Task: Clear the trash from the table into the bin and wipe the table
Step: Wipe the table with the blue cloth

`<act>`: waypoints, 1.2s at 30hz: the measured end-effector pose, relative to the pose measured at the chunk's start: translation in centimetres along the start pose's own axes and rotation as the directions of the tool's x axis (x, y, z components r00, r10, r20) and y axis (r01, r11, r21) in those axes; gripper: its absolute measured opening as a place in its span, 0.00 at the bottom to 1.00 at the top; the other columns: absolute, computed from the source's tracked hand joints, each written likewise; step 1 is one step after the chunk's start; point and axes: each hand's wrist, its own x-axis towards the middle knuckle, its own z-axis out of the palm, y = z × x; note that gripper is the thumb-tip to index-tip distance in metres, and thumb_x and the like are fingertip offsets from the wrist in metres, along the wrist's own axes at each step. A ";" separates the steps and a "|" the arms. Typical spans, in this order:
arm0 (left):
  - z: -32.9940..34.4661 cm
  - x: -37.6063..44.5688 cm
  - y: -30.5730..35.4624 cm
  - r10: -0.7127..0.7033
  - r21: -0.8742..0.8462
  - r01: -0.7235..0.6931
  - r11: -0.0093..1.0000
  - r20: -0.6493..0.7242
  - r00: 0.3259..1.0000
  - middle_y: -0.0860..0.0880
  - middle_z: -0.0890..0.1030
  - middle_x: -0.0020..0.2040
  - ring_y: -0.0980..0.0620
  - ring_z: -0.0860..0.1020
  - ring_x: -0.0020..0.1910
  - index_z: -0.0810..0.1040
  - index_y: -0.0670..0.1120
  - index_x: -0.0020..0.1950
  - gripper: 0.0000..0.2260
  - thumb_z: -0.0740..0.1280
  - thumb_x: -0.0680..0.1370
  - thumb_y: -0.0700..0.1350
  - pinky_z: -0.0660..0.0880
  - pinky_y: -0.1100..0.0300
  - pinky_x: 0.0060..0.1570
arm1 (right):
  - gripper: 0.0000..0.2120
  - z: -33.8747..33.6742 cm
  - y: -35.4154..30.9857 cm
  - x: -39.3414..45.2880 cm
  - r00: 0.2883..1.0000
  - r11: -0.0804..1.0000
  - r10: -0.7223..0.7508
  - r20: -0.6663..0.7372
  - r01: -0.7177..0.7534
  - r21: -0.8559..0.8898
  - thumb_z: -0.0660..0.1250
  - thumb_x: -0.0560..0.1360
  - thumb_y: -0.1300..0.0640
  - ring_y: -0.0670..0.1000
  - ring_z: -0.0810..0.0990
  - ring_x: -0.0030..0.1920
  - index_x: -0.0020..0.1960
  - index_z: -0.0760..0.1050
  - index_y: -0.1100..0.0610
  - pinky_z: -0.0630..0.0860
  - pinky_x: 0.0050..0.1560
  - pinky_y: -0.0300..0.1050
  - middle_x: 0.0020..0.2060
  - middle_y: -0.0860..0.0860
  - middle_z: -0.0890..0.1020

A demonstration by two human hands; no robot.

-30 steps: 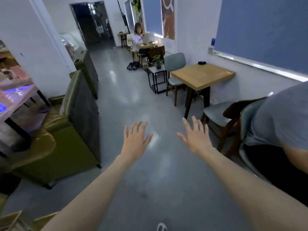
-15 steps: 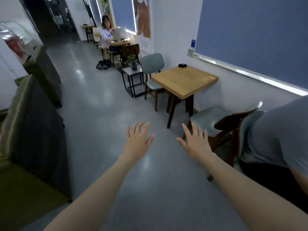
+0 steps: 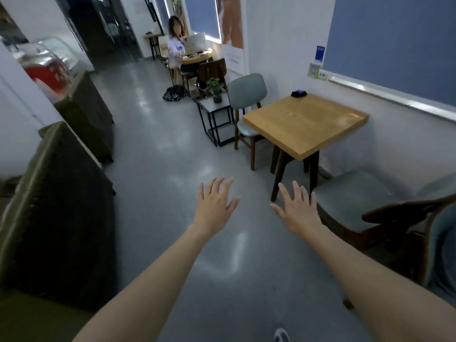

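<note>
Both hands are held out in front with fingers spread and straight, grasping nothing: the left hand point(image 3: 215, 204) and the right hand point(image 3: 297, 209) float side by side above the grey floor point(image 3: 153, 169).

The wooden table point(image 3: 304, 124) stands ahead of and to the right of the right hand, well apart from both hands, against the white wall point(image 3: 278, 45). Its top looks almost bare; the only thing on it is a small dark object point(image 3: 298, 93) at the far corner by the wall, too small to identify, though it may be the trash or a cloth. No bin shows anywhere, and no wiping cloth is in either hand.

The main risk, as I judge it, is reaching the table without a cloth or a known bin, which would force a search. Another is mistaking that dark object for trash when it could be someone's belonging. The near grey-seated chair point(image 3: 355, 206) sits just right of the right hand, tucked by the table leg, and could catch a hip or shin on the approach.

Left of the left hand stand dark green sofas point(image 3: 61, 206). Beyond the hands are a second grey chair point(image 3: 246, 91), a small side table with a plant point(image 3: 216, 104), and a seated person point(image 3: 176, 45) far down the room.
</note>
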 end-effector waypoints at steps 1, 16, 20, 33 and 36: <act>0.3 1.6 -0.1 0.002 0.009 -0.002 1.000 0.001 1.000 0.47 0.62 0.78 0.46 0.55 0.79 0.57 0.51 0.79 0.27 0.51 0.83 0.61 0.47 0.41 0.78 | 0.35 0.0 0.3 1.9 1.000 1.000 -0.016 0.005 0.016 -0.003 0.42 0.79 0.31 0.61 0.44 0.80 0.81 0.39 0.44 0.42 0.77 0.64 0.81 0.57 0.44; 6.0 18.7 -7.6 -0.113 -0.022 0.115 0.993 0.065 0.991 0.49 0.59 0.79 0.50 0.51 0.80 0.57 0.52 0.80 0.27 0.52 0.83 0.60 0.41 0.44 0.78 | 0.36 1.2 0.9 24.2 0.992 0.995 -0.090 0.089 0.094 -0.033 0.41 0.79 0.31 0.61 0.45 0.80 0.81 0.37 0.46 0.44 0.77 0.65 0.80 0.58 0.44; 7.7 24.7 -10.6 -0.097 -0.085 0.101 0.991 0.042 0.994 0.48 0.59 0.79 0.48 0.50 0.81 0.57 0.51 0.80 0.26 0.53 0.83 0.60 0.44 0.44 0.79 | 0.36 1.2 0.9 29.3 0.996 0.999 -0.042 0.082 0.044 -0.030 0.41 0.79 0.31 0.61 0.45 0.80 0.81 0.38 0.46 0.45 0.77 0.65 0.80 0.58 0.44; 11.8 49.7 -16.3 0.203 -0.210 -0.180 0.961 0.093 0.975 0.49 0.58 0.80 0.49 0.47 0.81 0.57 0.53 0.80 0.29 0.50 0.82 0.63 0.44 0.43 0.78 | 0.36 -1.5 -1.2 46.1 0.964 0.963 0.263 0.046 -0.265 0.046 0.44 0.80 0.32 0.61 0.47 0.80 0.81 0.42 0.49 0.45 0.78 0.64 0.80 0.58 0.46; 13.5 54.2 -15.6 0.284 -0.214 -0.257 0.943 0.108 0.953 0.50 0.56 0.80 0.51 0.45 0.81 0.55 0.54 0.81 0.28 0.50 0.82 0.64 0.43 0.42 0.78 | 0.36 -1.2 0.2 49.0 0.946 0.945 0.322 0.035 -0.324 0.050 0.44 0.80 0.31 0.61 0.45 0.80 0.81 0.41 0.49 0.44 0.78 0.64 0.81 0.56 0.43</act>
